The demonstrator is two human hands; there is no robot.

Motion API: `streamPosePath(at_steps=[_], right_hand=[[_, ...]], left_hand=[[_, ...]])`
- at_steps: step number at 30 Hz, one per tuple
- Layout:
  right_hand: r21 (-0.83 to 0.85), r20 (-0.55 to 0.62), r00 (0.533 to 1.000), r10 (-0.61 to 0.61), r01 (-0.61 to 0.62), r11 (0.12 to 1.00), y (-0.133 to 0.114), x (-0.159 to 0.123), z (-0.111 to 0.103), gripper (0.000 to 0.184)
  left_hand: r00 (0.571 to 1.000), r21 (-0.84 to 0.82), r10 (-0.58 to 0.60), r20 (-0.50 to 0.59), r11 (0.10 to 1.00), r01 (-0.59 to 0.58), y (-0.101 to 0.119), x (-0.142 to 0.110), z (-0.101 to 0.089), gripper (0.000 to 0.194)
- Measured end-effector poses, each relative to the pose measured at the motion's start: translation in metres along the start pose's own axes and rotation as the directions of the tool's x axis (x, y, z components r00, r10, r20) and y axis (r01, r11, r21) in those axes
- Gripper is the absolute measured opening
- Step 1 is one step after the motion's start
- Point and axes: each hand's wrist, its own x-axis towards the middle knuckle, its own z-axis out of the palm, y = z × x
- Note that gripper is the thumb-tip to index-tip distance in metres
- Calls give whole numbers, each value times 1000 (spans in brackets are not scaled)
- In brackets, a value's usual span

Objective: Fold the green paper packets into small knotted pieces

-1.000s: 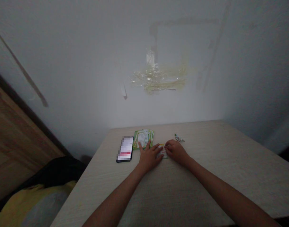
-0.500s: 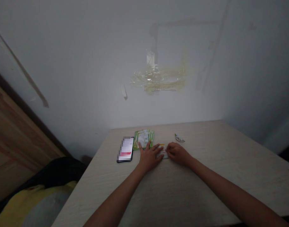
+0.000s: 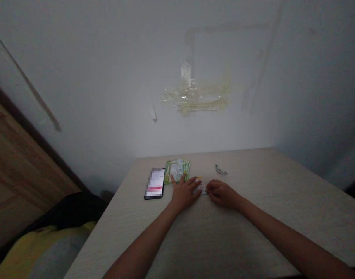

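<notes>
My left hand (image 3: 185, 193) lies flat with fingers spread. Its right-side fingers press on a small white printed packet or card (image 3: 203, 188) with a yellow strip on top. The thumb side and other fingers cover part of it. Two of its fingertips reach the lower edge of a fanned stack of green-and-white printed packets or cards (image 3: 174, 170). At the right edge of the small white piece is my right hand (image 3: 222, 193), its fingers pressed together in a pinch. What sits between those fingertips is hidden.
A phone (image 3: 155, 185) with a lit, partly blurred screen lies left of the green stack. Behind my right hand is a small crumpled green-and-silver scrap (image 3: 221, 169). The pale wooden table (image 3: 253, 166) meets a wall with old tape (image 3: 200, 97). Yellow-and-grey cloth (image 3: 49, 248) is at lower left.
My right hand has slid slightly down and to the right along the small piece's right edge, its fingers still pinched. My left hand stays in place.
</notes>
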Motion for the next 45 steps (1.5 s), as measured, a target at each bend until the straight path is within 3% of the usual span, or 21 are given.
streamPosePath(at_steps=[13, 24, 29, 37, 45], right_hand=[[64, 25, 1000, -9, 7, 998, -6, -4, -6, 20], [130, -30, 983, 183, -178, 975, 7, -5, -2, 22], [124, 19, 989, 144, -145, 982, 11, -5, 0, 17], [66, -42, 991, 126, -123, 990, 14, -6, 4, 15], [59, -20, 993, 118, -116, 991, 15, -2, 5, 19]], left_hand=[[1000, 5, -3, 0, 1000, 3, -1, 0, 2, 42], [999, 15, 5, 34, 1000, -5, -2, 0, 1, 44], [998, 27, -4, 55, 1000, 3, -2, 1, 1, 49], [998, 12, -1, 59, 1000, 0, -3, 2, 2, 50], [998, -2, -12, 69, 1000, 12, -2, 4, 1, 50]])
